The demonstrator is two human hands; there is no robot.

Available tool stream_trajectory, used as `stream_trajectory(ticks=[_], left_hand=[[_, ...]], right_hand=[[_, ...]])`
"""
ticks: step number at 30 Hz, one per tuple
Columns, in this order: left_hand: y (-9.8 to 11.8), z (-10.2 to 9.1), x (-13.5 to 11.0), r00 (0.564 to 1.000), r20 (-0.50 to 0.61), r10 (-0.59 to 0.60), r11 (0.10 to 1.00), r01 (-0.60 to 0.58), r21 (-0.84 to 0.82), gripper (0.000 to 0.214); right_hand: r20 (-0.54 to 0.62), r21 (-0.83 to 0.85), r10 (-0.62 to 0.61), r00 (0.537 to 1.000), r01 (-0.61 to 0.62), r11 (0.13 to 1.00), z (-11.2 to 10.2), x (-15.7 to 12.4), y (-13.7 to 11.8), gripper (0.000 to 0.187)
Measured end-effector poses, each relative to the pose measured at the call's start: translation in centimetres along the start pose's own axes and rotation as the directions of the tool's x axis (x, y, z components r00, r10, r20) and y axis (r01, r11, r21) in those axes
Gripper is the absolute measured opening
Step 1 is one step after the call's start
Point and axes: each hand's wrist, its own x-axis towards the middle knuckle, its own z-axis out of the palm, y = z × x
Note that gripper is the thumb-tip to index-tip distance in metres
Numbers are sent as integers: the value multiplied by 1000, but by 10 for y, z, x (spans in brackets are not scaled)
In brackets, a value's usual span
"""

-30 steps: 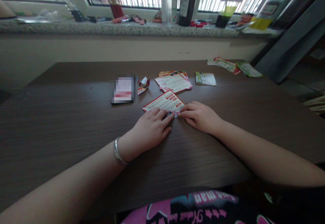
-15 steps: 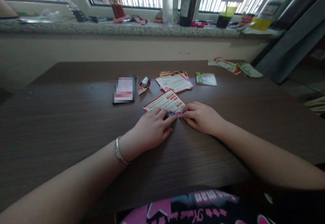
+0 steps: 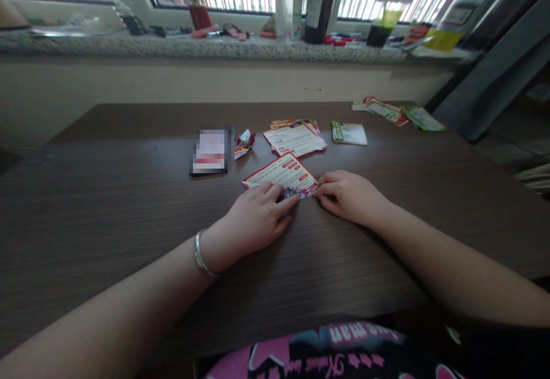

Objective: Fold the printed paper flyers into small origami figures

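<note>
The left hand [image 3: 260,218] partly hides the red-edged paper [image 3: 286,170]

- Near the middle of the dark tabletop [image 3: 129,207], a red-bordered card [image 3: 281,171] lies aslant, a patterned strip along its near edge.
- The left hand [image 3: 255,218], a silver bangle [image 3: 200,256] at its wrist, lies across that edge, fingers extended.
- The right hand [image 3: 350,195] touches the strip's right end with its fingertips; whether they pinch is unclear.
- Toward the far edge: a card stack [image 3: 296,140], a crumpled wrapper [image 3: 244,145].
- By the far right corner: colourful slips [image 3: 384,110].
</note>
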Motion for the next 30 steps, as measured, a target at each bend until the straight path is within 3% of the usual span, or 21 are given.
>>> stream_trajectory(ticks=[25, 30], left_hand=[[-2, 6, -3, 1000, -12, 1, 1000, -1, 7, 42], [-1, 7, -3, 1000, -19, -1, 1000, 1, 10, 42]], right_hand=[[111, -113, 59, 992, -46, 993, -11, -3, 19, 18], [81, -76, 140, 987, -134, 988, -8, -4, 27, 20]])
